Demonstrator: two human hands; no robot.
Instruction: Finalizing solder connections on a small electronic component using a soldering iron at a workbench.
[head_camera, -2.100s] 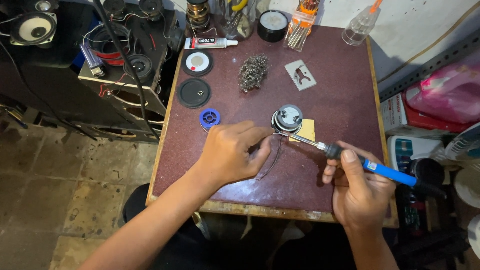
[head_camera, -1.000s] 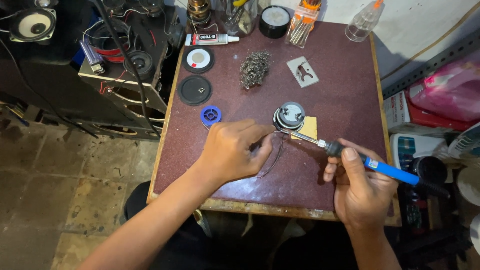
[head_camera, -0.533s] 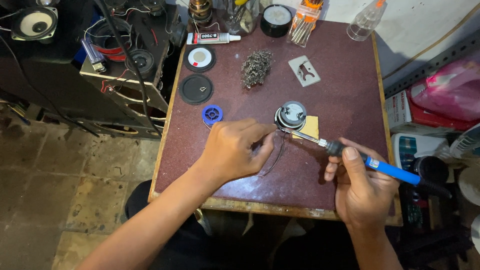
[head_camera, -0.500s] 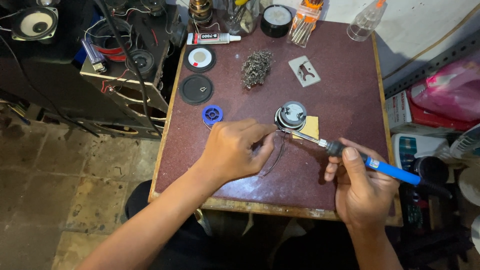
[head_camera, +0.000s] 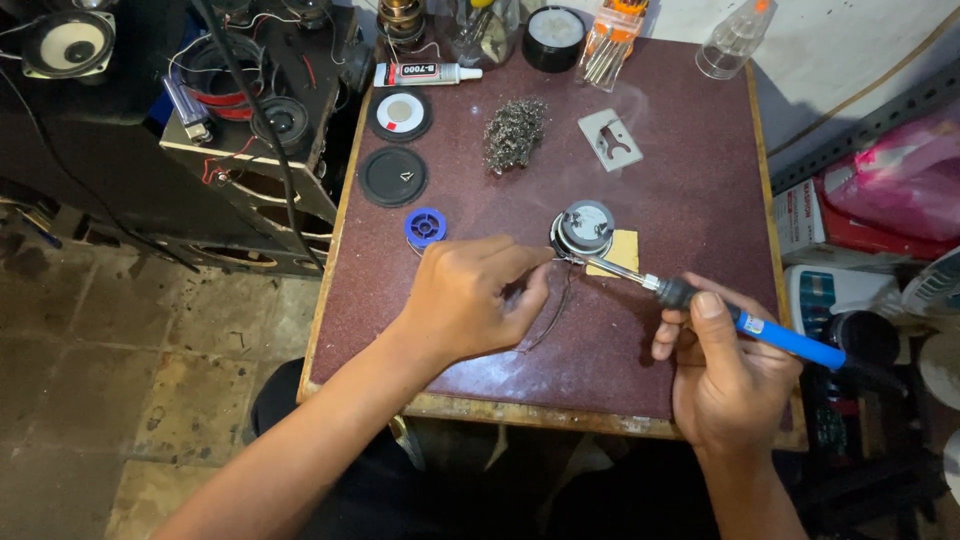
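My right hand (head_camera: 722, 372) grips a blue-handled soldering iron (head_camera: 770, 333); its metal tip reaches left to the rim of a small round speaker (head_camera: 584, 227) lying on the dark red table (head_camera: 690, 190). My left hand (head_camera: 470, 297) rests on the table just left of the speaker, with its fingers pinched at a thin wire (head_camera: 548, 318) that loops down toward me. A yellow pad (head_camera: 621, 250) lies beside the speaker, under the iron's shaft.
A blue solder spool (head_camera: 425, 227), two round speaker parts (head_camera: 393, 176), a wad of steel wool (head_camera: 514, 131), a grey metal plate (head_camera: 610, 139), a glue tube (head_camera: 425, 72) and a clear bottle (head_camera: 733, 42) lie farther back. Speakers and cables (head_camera: 250, 110) crowd the left side; boxes (head_camera: 860, 190) are on the right.
Both hands stay in place, with the iron's tip at the speaker throughout. A faint wisp of smoke now rises above the speaker.
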